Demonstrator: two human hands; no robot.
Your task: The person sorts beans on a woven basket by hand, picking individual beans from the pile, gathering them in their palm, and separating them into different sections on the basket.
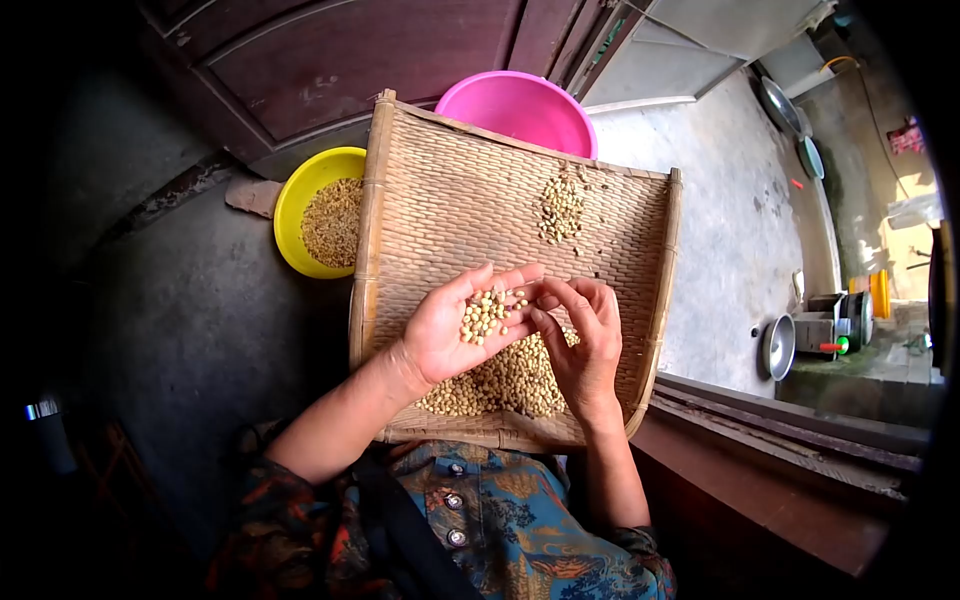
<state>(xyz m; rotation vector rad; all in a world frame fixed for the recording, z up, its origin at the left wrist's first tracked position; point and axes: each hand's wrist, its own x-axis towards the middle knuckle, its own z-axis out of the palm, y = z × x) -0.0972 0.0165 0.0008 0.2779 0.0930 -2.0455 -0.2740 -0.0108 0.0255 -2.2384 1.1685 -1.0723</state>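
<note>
My left hand (445, 325) is palm up with its fingers stretched out, and a small heap of pale beans (484, 315) lies on it. Over its fingertips, my right hand (587, 340) has thumb and forefinger pinched together; whatever is between them is too small to make out. Both hands are above a woven bamboo tray (450, 190). A large pile of beans (510, 378) lies in the tray's near end, partly hidden under my hands. Farther up the tray, toward the right, sits a smaller group of beans (561, 208).
Left of the tray stands a yellow basin (290, 215) holding tan grains. A pink basin (520, 105) is behind the tray, by a dark red door (350, 60). At the right are a door sill (780, 430) and a metal bowl (779, 347) on the floor.
</note>
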